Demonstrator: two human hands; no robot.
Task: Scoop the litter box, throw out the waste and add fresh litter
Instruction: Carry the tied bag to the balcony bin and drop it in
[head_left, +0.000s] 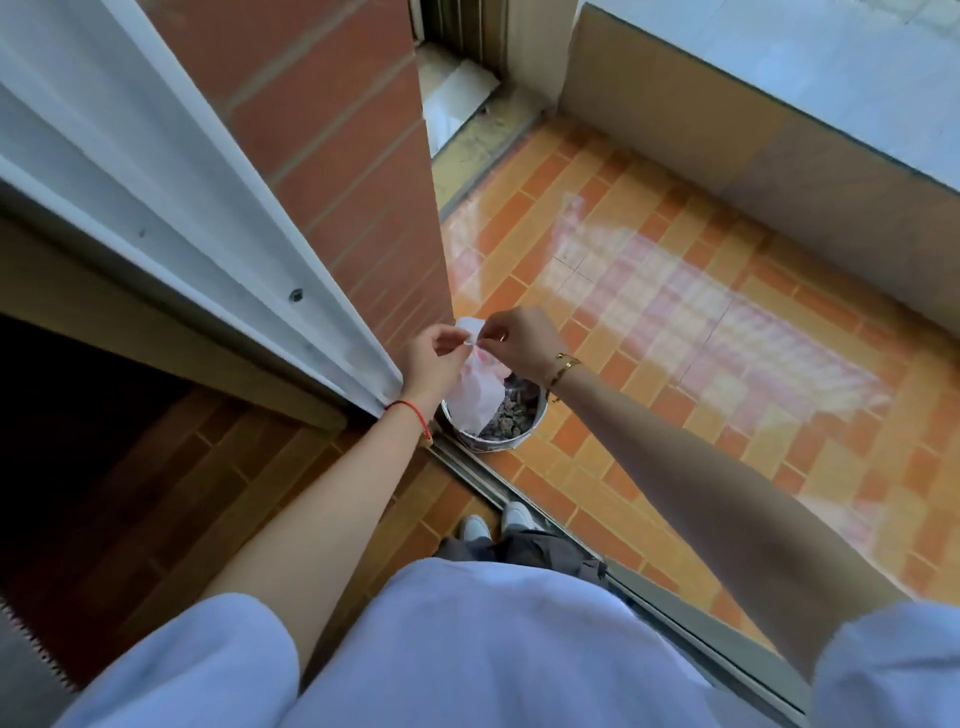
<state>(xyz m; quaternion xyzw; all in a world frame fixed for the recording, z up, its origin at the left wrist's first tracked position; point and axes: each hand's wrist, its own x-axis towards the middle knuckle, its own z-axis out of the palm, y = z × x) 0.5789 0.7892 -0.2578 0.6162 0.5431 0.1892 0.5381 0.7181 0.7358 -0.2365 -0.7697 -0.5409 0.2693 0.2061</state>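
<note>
Head view: left hand (431, 358) and right hand (519, 340) pinched a white bag (475, 397) mid-frame, above a bucket (496, 445) beside a brick pillar (337, 156).

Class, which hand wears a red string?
The left hand, nearer the door frame, has the red string; the right hand wears gold bangles. Both pinch the plastic bag.

The person wears a pale shirt (493, 649), red wrist string (413, 413), gold bangles (563, 366).
</note>
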